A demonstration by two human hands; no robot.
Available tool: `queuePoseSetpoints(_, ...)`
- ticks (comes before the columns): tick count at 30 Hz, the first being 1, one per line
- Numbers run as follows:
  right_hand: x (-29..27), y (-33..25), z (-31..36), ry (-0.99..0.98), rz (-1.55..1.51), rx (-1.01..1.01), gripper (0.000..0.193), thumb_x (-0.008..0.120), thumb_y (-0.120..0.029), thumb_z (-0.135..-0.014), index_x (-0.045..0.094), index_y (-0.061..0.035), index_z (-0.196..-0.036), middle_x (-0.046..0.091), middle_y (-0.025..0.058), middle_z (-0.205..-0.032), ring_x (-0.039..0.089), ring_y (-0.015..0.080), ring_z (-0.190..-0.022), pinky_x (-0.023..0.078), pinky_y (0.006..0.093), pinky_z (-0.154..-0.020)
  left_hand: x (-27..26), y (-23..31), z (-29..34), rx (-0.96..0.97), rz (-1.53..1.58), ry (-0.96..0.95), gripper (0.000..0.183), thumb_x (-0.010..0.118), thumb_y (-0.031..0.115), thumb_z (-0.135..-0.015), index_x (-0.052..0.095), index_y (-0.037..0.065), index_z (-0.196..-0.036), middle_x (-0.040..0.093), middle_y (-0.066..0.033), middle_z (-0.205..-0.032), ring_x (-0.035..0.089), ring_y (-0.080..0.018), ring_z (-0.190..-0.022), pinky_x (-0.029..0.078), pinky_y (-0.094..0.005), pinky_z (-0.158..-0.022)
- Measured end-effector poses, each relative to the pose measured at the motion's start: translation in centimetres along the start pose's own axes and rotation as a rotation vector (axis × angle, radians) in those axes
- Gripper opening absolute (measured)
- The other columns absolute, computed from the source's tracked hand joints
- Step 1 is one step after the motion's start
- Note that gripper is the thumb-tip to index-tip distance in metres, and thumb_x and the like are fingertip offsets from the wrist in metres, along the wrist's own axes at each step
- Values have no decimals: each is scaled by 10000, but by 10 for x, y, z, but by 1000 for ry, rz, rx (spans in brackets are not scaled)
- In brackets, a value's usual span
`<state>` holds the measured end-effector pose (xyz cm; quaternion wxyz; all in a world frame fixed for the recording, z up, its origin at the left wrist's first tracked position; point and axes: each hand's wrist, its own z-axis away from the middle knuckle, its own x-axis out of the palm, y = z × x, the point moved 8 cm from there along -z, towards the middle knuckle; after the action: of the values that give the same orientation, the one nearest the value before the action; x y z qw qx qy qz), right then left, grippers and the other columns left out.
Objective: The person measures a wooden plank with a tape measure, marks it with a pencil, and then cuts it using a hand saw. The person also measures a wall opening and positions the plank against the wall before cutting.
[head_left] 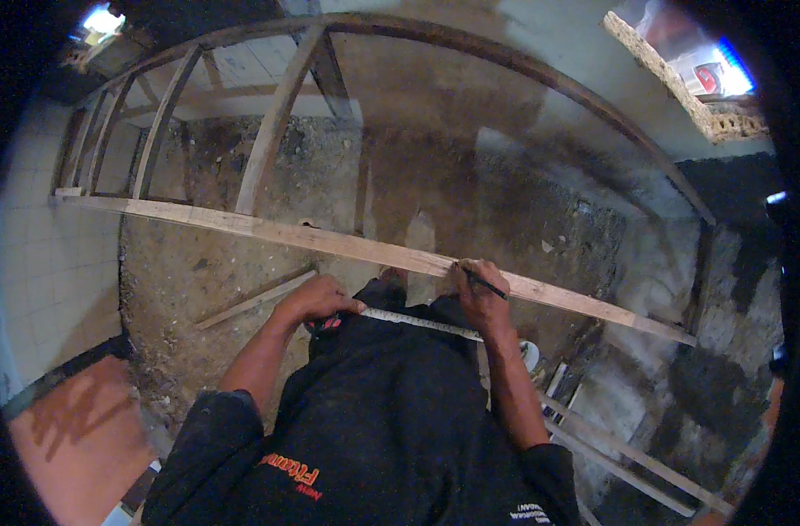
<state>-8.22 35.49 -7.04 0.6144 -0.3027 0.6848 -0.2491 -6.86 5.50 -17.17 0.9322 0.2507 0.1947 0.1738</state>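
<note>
A long wooden beam (334,238) crosses in front of me as the near rail of a ladder-like timber frame. My right hand (481,294) rests at the beam's near edge, its fingers closed round a dark pencil (488,284), with its tip hidden by the fingers. My left hand (317,298) is closed on one end of a tape measure (417,323), near my waist. Its pale, marked blade runs rightward across my dark shirt and passes behind my right forearm. The blade lies apart from the beam.
Crosspieces (282,123) join the frame's rails at the left. A loose wooden strip (258,298) lies on the dirt floor. More timber lengths (637,456) lie at the lower right. A tiled wall (53,254) stands left, and an orange-brown panel (84,430) lies lower left.
</note>
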Motion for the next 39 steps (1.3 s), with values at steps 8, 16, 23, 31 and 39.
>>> queuePoseSetpoints(8, 26, 31, 11, -84, -8, 12, 166, 721, -155, -851, 690, -60, -983, 679, 157, -921, 641, 363, -897, 535, 449, -798, 4, -6, 5, -107, 77, -22, 457, 771, 436, -827, 681, 24, -651, 604, -57, -551, 540, -151, -436, 444, -357, -447)
queuePoseSetpoints(16, -28, 10, 7, 160, -226, 60, 152, 727, -145, -883, 710, -52, -1002, 713, 150, -934, 680, 338, -884, 554, 404, -792, 18, 40, -7, -53, 136, 17, 417, 770, 377, -834, 687, 7, -660, 590, -27, -550, 515, -113, -455, 414, -331, -450)
queuePoseSetpoints(23, -162, 56, 80, 557, -51, 297, 274, 667, -162, -942, 686, -34, -1184, 732, 168, -1070, 706, 279, -1015, 544, 370, -911, 32, 121, -31, 58, 131, 71, 387, 768, 359, -853, 673, 31, -671, 580, -11, -558, 514, -106, -466, 399, -307, -449)
queuePoseSetpoints(31, -240, 203, 203, 935, -404, 729, 312, 635, -246, -989, 666, -12, -1192, 710, 77, -985, 671, 142, -819, 552, 305, -753, 97, 270, -59, 239, -8, 79, 418, 749, 393, -884, 640, 49, -673, 571, -8, -573, 530, -108, -489, 403, -304, -409)
queuePoseSetpoints(39, -320, 306, 289, 1100, -847, 810, 248, 718, -195, -933, 689, -25, -1111, 686, 33, -833, 639, 95, -667, 527, 253, -612, 222, 399, -82, 8, 4, -67, 448, 709, 414, -906, 664, 24, -690, 596, -44, -573, 549, -127, -473, 408, -315, -445)
